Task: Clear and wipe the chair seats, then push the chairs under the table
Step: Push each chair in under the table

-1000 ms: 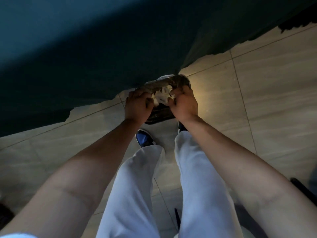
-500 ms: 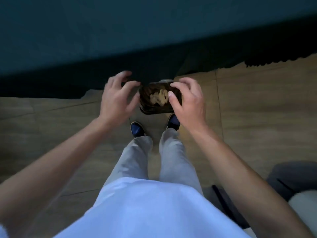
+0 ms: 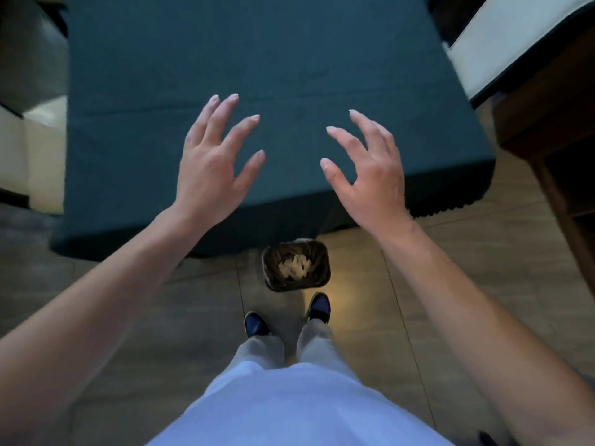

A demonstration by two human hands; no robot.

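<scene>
I stand at a table under a dark teal cloth (image 3: 251,59). My left hand (image 3: 212,165) and my right hand (image 3: 370,175) hover above its near edge, fingers spread, holding nothing. On the floor below them, just in front of my shoes, stands a small dark bin (image 3: 296,267) with crumpled paper inside. A chair with a pale seat (image 3: 505,37) sits at the upper right of the table. Another pale chair (image 3: 29,149) stands at the left edge.
Dark wooden furniture (image 3: 553,130) stands close on the right, beside the table's corner. The floor is beige tile (image 3: 434,300). My shoes (image 3: 256,323) are a short step from the bin.
Both hands gripped the bin near the floor, then let go of it. I have straightened up and the hands have risen, spread, above the table's near edge.
</scene>
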